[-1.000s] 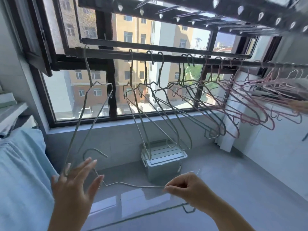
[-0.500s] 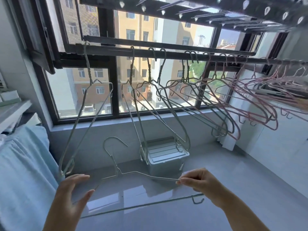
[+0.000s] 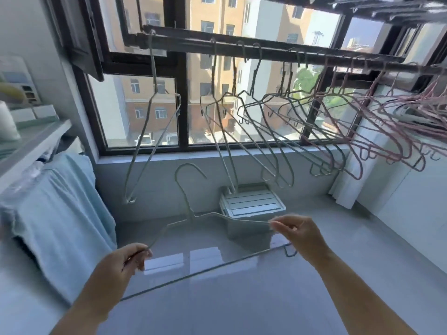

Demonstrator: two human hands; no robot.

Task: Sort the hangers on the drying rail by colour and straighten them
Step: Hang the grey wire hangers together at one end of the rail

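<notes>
Grey hanger held below the rail, hook up.
The left hand and right hand pinch its shoulder ends; long axis runs hand to hand, roughly along the rail, under its left-end gap.

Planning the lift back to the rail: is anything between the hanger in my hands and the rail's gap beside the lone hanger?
Nothing visible does. The held hanger sits below bare rail between the lone hanger and the green bunch.
</notes>
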